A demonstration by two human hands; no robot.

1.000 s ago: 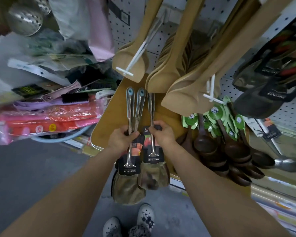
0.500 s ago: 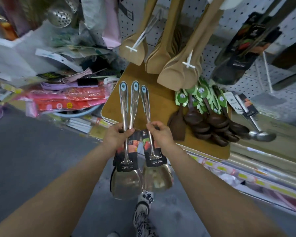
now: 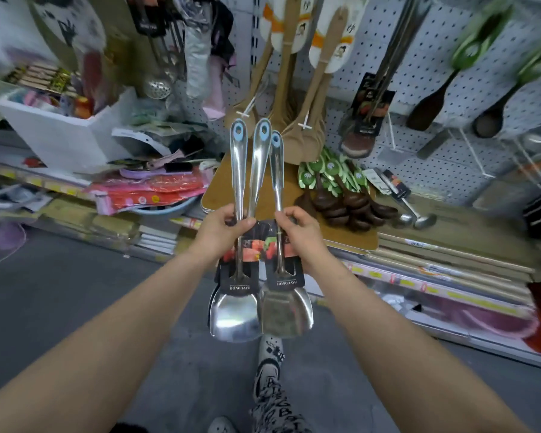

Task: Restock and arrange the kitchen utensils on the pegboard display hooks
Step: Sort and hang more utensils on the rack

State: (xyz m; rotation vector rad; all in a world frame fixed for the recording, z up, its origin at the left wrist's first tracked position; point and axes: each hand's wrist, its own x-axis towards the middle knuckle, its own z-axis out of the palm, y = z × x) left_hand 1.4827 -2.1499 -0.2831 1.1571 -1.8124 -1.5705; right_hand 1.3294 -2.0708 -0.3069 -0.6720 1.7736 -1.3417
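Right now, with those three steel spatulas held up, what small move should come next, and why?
Probably close the fan: the left hand grips two steel spatulas, the right hand one, and their blue-ringed holes sit apart. Lined up, they could slide onto a pegboard hook together.

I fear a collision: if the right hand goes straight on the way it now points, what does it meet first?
Probably the wooden board lying just beyond the right hand; depth is unclear.
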